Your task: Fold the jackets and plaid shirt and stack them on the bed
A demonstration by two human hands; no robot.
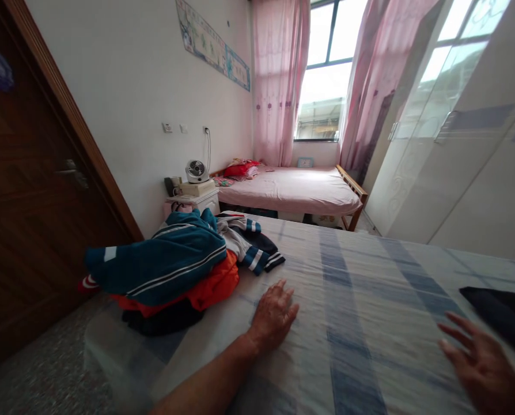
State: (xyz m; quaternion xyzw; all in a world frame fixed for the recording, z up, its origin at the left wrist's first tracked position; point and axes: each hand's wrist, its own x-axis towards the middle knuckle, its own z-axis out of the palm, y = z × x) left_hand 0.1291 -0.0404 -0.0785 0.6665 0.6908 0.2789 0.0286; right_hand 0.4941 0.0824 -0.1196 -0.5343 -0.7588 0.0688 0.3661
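Note:
My left hand (275,316) is over the striped bedsheet (309,369), its fingers apart and nothing in them. Just beyond it lies a heap of clothes, with a teal jacket (175,253) with white stripes on top. An orange garment (218,282) and a black one (162,318) show underneath, and a grey sleeve with teal and white bands (253,259) sticks out to the right. At the right edge, my right hand (477,357) is open with fingers spread, slightly blurred. Beside it is a dark folded cloth (503,311), partly cut off by the frame.
A second bed with a pink sheet (292,187) stands by the window. A small fan (196,170) sits on a white bedside cabinet (205,202). A brown door (37,190) is at left, and a glossy white wardrobe (456,173) lines the right side.

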